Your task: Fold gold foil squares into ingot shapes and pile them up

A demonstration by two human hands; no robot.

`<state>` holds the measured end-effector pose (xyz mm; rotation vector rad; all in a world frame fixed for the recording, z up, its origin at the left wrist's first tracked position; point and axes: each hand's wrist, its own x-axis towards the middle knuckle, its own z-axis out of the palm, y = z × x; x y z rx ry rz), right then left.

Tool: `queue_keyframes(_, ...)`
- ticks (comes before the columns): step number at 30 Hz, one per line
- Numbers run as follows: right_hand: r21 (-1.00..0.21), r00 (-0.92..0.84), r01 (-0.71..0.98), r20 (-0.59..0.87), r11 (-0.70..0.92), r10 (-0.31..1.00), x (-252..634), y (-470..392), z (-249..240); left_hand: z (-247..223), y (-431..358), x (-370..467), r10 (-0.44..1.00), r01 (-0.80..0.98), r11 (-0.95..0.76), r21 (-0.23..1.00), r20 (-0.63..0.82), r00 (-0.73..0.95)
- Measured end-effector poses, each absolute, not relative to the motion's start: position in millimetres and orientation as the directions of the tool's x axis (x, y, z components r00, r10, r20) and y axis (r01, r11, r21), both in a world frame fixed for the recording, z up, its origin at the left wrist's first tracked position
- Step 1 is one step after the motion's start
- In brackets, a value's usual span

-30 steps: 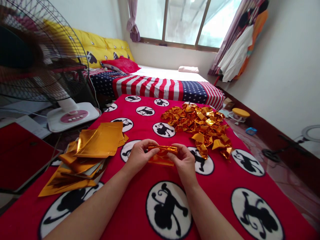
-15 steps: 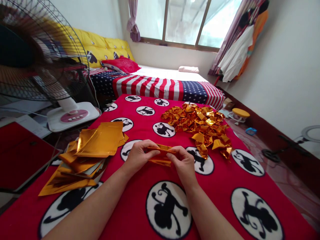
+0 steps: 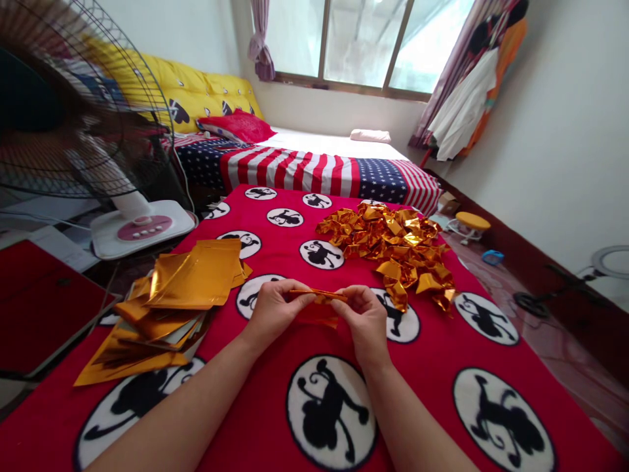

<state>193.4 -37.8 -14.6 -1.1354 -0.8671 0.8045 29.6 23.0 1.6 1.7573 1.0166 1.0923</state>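
Note:
Between my hands is a sheet of gold foil paper [image 3: 319, 296], its upper edge folded into a narrow strip and a lower part hanging beneath. My left hand [image 3: 280, 305] pinches the strip's left end between thumb and fingers. At the right end, my right hand [image 3: 362, 319] pinches it the same way. To the left lies an uneven stack of flat gold foil sheets [image 3: 191, 275]. Beyond my right hand is a heap of folded gold foil pieces [image 3: 393, 239]. All of this is over a red cloth [image 3: 265, 400] with black monkey figures in white circles.
A standing fan [image 3: 142, 226] with blurred blades is at the left, beside a dark red board or box [image 3: 44, 305]. A bed [image 3: 295, 167] with a star-and-stripe cover is at the back. On the right floor are a yellow-topped stool [image 3: 472, 221] and a ring-light stand [image 3: 533, 305].
The foil paper's upper part has tilted and now looks like a thinner strip between my fingers. Both hands have hardly moved; the stack and heap are unchanged.

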Motion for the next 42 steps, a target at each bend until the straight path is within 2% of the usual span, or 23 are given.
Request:
queue_keyframes(4,-0.952,0.424,-0.208,0.121,0.226,0.897,193.3,-37.3,-12.2,-1.3,23.7,29.1,0.917,0.153,-0.345,0.926,0.298,0.266)
queue_keyframes(12,-0.942,0.402,-0.267,0.084,0.205,0.912,194.6,-37.4,-14.4,2.3,20.3,31.6,0.857,0.111,-0.486,0.867,0.448,0.253)
queue_keyframes(17,-0.936,0.409,-0.280,0.085,0.213,0.909,194.8,-37.5,-13.7,2.0,20.6,32.1,0.839,0.074,-0.519,0.852,0.490,0.236)
queue_keyframes(33,-0.954,0.484,-0.153,0.155,0.258,0.861,195.6,-37.3,-15.8,-1.0,20.4,32.9,0.860,0.081,-0.469,0.879,0.435,0.266)
queue_keyframes(39,-0.960,0.530,-0.076,0.189,0.268,0.827,198.0,-37.8,-17.5,0.8,20.6,32.1,0.859,0.067,-0.432,0.899,0.388,0.335)
queue_keyframes(42,-0.961,0.556,-0.049,0.201,0.273,0.806,199.2,-37.9,-15.9,1.9,21.8,30.0,0.877,0.037,-0.404,0.914,0.376,0.301)
